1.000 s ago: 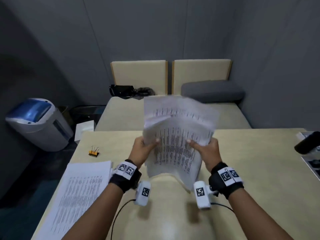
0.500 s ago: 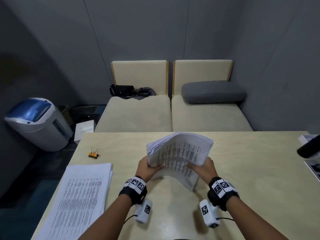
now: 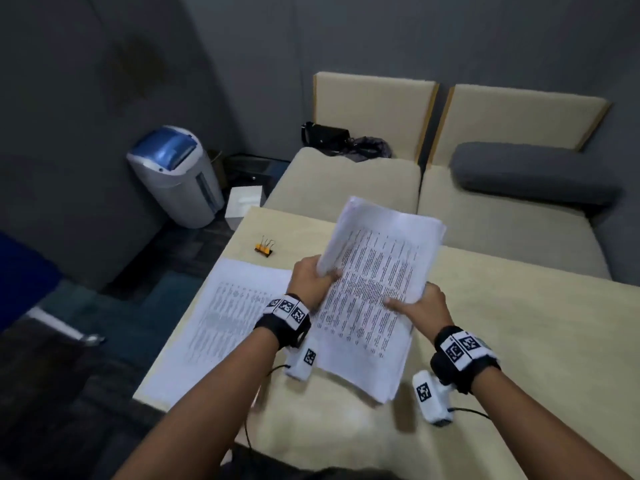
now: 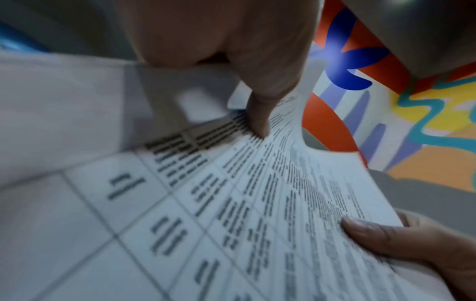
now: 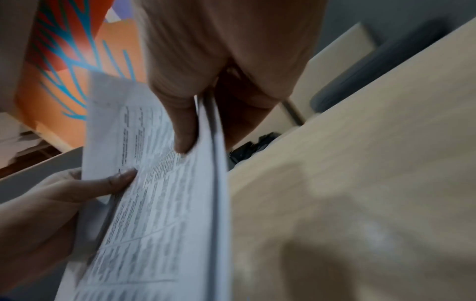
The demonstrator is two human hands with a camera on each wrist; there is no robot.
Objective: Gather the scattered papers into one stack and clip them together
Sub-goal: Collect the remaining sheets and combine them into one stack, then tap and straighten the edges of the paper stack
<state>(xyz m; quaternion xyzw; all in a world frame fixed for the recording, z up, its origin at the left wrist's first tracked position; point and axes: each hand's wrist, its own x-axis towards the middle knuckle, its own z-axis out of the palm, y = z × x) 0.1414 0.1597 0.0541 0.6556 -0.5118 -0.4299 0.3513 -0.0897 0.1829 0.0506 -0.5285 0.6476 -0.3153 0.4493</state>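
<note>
White papers w/ black print, orange binder clip, beige table.

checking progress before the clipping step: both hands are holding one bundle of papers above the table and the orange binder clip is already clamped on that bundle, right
Not quite. Both the left hand and the right hand do hold the bundle of papers above the table, but the orange binder clip is not on it. The head view shows the clip lying loose on the table, beyond the second stack of papers.
</note>
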